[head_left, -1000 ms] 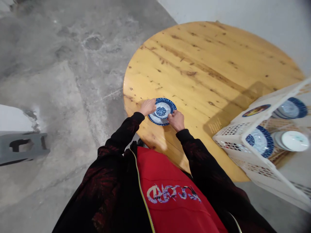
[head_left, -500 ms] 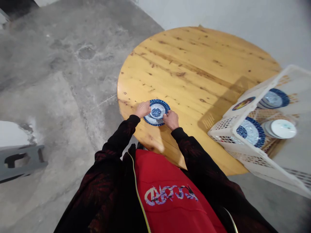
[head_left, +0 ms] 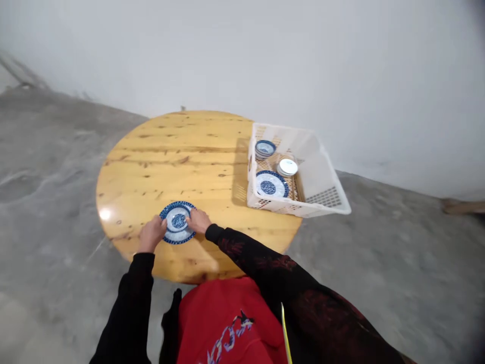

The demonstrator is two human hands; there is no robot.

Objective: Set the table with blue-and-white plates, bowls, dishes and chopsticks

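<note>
White wall (head_left: 212,55) and grey floor (head_left: 379,247) surround a round wooden table (head_left: 197,172). Jutting over the table's right edge, a white basket (head_left: 319,172) holds 1 patterned plate (head_left: 268,187), stacked bowls (head_left: 265,148) and white dishes (head_left: 287,167). Toward the table's front edge lies 1 blue-and-white plate (head_left: 178,237), bearing 1 small bowl (head_left: 179,221). Left hand (head_left: 151,233) and right hand (head_left: 199,221) pinch the bowl's rim from 2 opposite sides; whether they also grip the plate beneath, I cannot tell.
</note>
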